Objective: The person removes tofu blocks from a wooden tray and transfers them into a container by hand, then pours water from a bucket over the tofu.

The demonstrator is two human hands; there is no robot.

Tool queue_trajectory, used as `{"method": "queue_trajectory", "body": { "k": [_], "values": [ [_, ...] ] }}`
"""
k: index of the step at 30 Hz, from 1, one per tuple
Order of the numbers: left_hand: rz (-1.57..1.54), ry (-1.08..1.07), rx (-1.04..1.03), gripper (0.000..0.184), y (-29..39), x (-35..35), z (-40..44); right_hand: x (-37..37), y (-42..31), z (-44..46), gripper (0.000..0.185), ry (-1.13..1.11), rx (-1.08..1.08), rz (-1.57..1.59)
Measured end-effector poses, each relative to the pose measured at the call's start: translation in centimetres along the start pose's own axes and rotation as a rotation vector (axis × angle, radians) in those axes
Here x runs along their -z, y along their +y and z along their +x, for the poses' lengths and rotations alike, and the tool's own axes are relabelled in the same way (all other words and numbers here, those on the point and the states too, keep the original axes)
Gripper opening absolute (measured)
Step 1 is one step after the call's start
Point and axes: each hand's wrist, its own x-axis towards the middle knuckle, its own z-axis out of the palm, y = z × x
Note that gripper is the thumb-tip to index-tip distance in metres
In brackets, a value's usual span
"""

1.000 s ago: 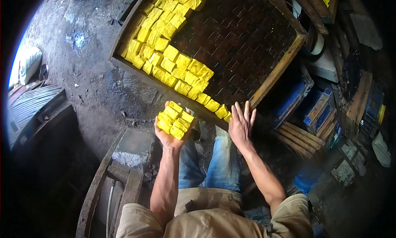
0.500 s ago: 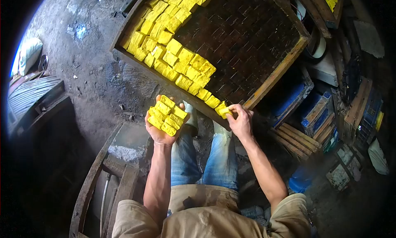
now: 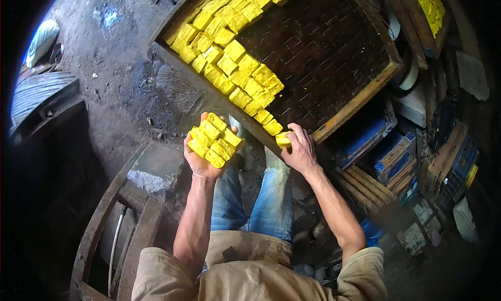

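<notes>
My left hand (image 3: 204,157), palm up with fingers curled around the edges, holds a cluster of several yellow tofu blocks (image 3: 214,139). At the near corner of a wooden-framed tray (image 3: 360,100), my right hand (image 3: 301,148) grips a single tofu block (image 3: 282,140) between thumb and fingers. That block lies at the end of a row along the near rim, close to another block (image 3: 272,127). Many more yellow blocks (image 3: 235,50) fill the tray's left side in tight rows. Its dark woven base (image 3: 318,50) shows on the right.
Wooden crates with blue parts (image 3: 368,183) stand to the right of the tray. Another frame with yellow pieces (image 3: 430,11) is at the upper right. A stone block (image 3: 155,168) and a curved wooden frame (image 3: 96,228) lie at lower left. My legs are below the tray.
The view has shifted slightly, so the tray appears farther right. The block at my right fingers, tilted earlier, now sits lower beside the rim. The left hand still holds its cluster.
</notes>
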Motion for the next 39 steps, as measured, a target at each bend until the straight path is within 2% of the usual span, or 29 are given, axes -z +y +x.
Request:
{"method": "queue_trajectory", "body": {
  "k": [2, 4, 6, 8, 9, 10, 12, 13, 14, 16, 17, 20, 21, 22, 24, 25, 29, 32, 34, 37, 39],
  "values": [
    [-0.007, -0.014, -0.009, 0.053, 0.1, 0.2, -0.1, -0.1, 1.2, 0.5, 0.034, 0.002, 0.068, 0.015],
    [-0.046, -0.030, -0.005, 0.054, 0.1, 0.3, -0.2, 0.3, 1.5, 1.6, 0.039, -0.163, 0.185, -0.013],
    [-0.043, 0.001, -0.027, 0.054, 0.2, 0.4, -0.3, 0.5, 1.6, 2.3, 0.042, -0.255, 0.148, -0.055],
    [-0.039, -0.006, -0.017, 0.054, 0.4, 0.5, -0.4, 0.8, 2.0, 2.8, 0.040, -0.260, 0.054, 0.158],
    [-0.046, -0.006, -0.023, 0.054, 0.5, 0.5, -0.6, 1.2, 2.2, 2.8, 0.042, -0.284, -0.059, 0.238],
    [-0.052, -0.014, -0.018, 0.054, 0.6, 0.5, -0.7, 1.3, 2.7, 2.6, 0.042, -0.290, -0.055, 0.232],
    [-0.066, -0.024, -0.023, 0.054, 0.7, 0.4, -0.8, 1.4, 3.1, 2.0, 0.040, -0.248, -0.312, 0.702],
    [-0.083, -0.027, -0.026, 0.054, 0.7, 0.4, -0.9, 1.4, 2.8, 1.7, 0.037, -0.201, -0.356, 0.876],
    [-0.099, -0.030, -0.027, 0.054, 0.6, 0.4, -0.9, 1.1, 2.4, 1.6, 0.037, -0.207, -0.356, 0.868],
    [-0.151, -0.036, -0.032, 0.054, 0.3, 0.1, -0.8, 0.1, 0.8, 2.0, 0.032, -0.009, -0.284, 0.744],
    [-0.193, -0.041, -0.034, 0.054, 0.3, -0.1, -0.8, -0.5, -0.1, 2.2, 0.033, 0.027, -0.401, 0.912],
    [-0.197, -0.032, -0.044, 0.054, 0.3, -0.1, -0.8, -3.0, -0.3, 2.5, 0.034, 0.096, -0.463, 0.871],
    [-0.200, -0.032, -0.048, 0.054, 0.3, -0.1, -0.9, -3.5, -0.4, 2.6, 0.037, 0.115, -0.461, 0.690],
    [-0.200, -0.036, -0.044, 0.054, 0.3, -0.2, -1.0, -3.0, -1.3, 3.0, 0.042, 0.102, -0.348, 0.318],
    [-0.204, -0.043, -0.046, 0.054, 0.3, -0.1, -1.0, -2.7, -3.6, 3.2, 0.047, 0.145, -0.279, -0.048],
    [-0.170, -0.027, -0.047, 0.054, 0.3, 0.1, -1.0, -3.4, -3.4, 3.2, 0.050, 0.138, -0.213, -0.003],
    [-0.132, -0.003, -0.065, 0.055, 0.1, 0.6, -0.9, -4.6, -5.3, 3.2, 0.055, 0.031, -0.321, 0.192],
    [-0.130, 0.004, -0.070, 0.056, 0.1, 0.4, -1.0, -3.5, -5.5, 4.1, 0.037, -0.025, -0.369, 0.180],
    [-0.128, -0.003, -0.074, 0.056, 0.1, 0.3, -1.0, -3.1, -4.9, 4.7, 0.031, 0.051, -0.310, 0.144],
    [-0.116, 0.024, -0.058, 0.057, 0.3, 0.3, -1.2, -2.2, -3.4, 5.5, 0.040, -0.089, -0.165, 0.302],
    [-0.107, 0.049, -0.052, 0.057, 0.2, 0.7, -1.2, -1.9, -2.4, 5.5, 0.037, -0.118, -0.162, 0.317]
  ]
}}
